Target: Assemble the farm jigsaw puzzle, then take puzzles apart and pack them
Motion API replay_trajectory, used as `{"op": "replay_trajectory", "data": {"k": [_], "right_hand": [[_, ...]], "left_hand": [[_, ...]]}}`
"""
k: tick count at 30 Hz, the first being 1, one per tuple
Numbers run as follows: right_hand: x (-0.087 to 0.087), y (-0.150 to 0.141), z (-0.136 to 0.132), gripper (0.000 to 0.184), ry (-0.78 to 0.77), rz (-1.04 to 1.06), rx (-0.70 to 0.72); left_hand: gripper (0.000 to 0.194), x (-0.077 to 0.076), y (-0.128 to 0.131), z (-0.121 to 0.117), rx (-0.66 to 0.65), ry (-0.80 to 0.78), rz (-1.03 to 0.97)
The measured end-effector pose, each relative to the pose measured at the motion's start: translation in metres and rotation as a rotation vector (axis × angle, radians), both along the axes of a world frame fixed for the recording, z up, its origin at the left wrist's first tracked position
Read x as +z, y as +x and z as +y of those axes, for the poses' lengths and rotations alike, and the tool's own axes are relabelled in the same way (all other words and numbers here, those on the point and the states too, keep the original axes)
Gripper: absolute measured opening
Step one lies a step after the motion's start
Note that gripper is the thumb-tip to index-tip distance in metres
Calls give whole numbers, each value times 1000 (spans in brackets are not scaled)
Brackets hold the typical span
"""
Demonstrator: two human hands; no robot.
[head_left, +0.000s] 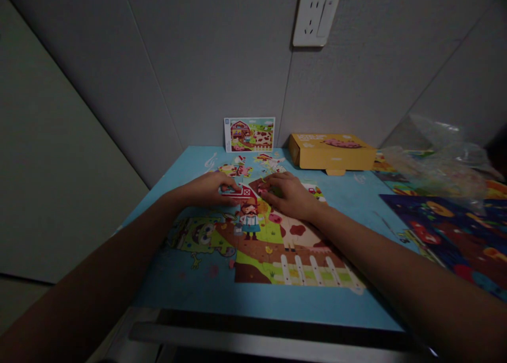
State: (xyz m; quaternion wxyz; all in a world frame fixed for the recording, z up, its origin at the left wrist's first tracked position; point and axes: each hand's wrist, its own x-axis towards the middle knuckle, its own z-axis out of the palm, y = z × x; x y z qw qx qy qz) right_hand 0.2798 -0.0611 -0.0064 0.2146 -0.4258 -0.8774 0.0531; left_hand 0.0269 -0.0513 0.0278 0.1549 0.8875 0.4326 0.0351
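My left hand (208, 190) reaches in from the left, its thumb and fingers closed on a red barn puzzle piece (245, 192) at the upper left of a partly joined farm puzzle (273, 247). The joined part shows a farmer, a cow and a white fence. Over the puzzle's upper edge, my right hand (291, 194) has its fingers bent round a brown puzzle piece (257, 184), which lies tilted beside the barn piece. The right fingers partly cover this piece. Loose puzzle pieces (273, 163) lie just beyond both hands.
A picture card (249, 134) of the farm scene leans against the wall. To its right sits a yellow box (332, 152). Clear plastic bags (439, 157) and a dark blue picture sheet (455, 231) occupy the right side. The blue tabletop (190, 294) has a cartoon print.
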Motion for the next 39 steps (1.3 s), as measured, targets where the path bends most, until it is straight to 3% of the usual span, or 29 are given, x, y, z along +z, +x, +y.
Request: {"op": "replay_trajectory", "data": {"k": [14,27,34,39], "right_hand": [[3,1,0,22,11,-10,-7],[6,3,0,20,16,-33,-9],[7,4,0,20,10,-32,-28],[7,3,-1,20,10,-21,-29]], "left_hand": [[47,2,-8,4,43,-74,-21],[36,1,-8,4,56,-13,-1],[41,-2,-8,5,52,33,-18],[31,-3,-3,3,98,16,-5]]}}
